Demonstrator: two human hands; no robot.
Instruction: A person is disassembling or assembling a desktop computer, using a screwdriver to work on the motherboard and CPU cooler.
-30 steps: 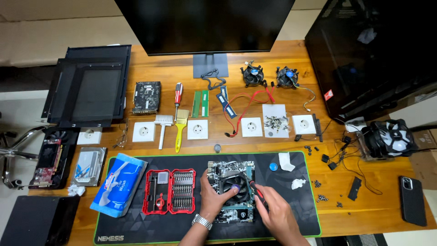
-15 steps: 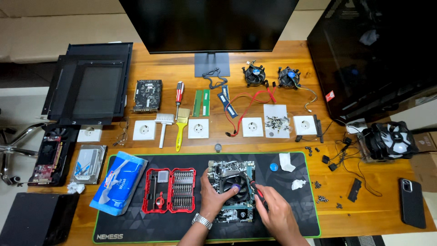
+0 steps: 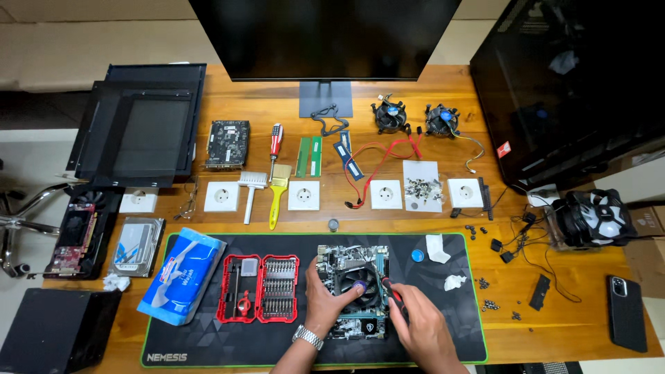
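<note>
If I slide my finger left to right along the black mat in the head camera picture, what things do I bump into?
Blue wipes pack → red screwdriver bit case → left hand → motherboard → right hand holding a screwdriver → crumpled white tissue.

- Black monitor (image 3: 325, 34) on a grey stand, top centre of the frame.
- Dark computer case (image 3: 568, 90) at upper right, glass side facing up.
- Black mesh panels (image 3: 142, 125) stacked at upper left.
- Small graphics card (image 3: 227, 144) beside a red-handled screwdriver (image 3: 276, 142), upper middle.
- White brush (image 3: 251, 187) and yellow-handled paintbrush (image 3: 278, 190) just below.
- Two green memory sticks (image 3: 309, 156), centre.
- Two round cooler fans (image 3: 415, 118) right of the stand.
- Red cable (image 3: 388, 159) looping toward a white sheet with screws (image 3: 421, 185).
- Red bit set (image 3: 260, 298), open, lower left of centre on the black mat (image 3: 208, 346).
- Blue wipes pack (image 3: 181, 275) at the mat's left edge.
- Black phone (image 3: 627, 313), lower right on the wooden surface (image 3: 554, 332).
</note>
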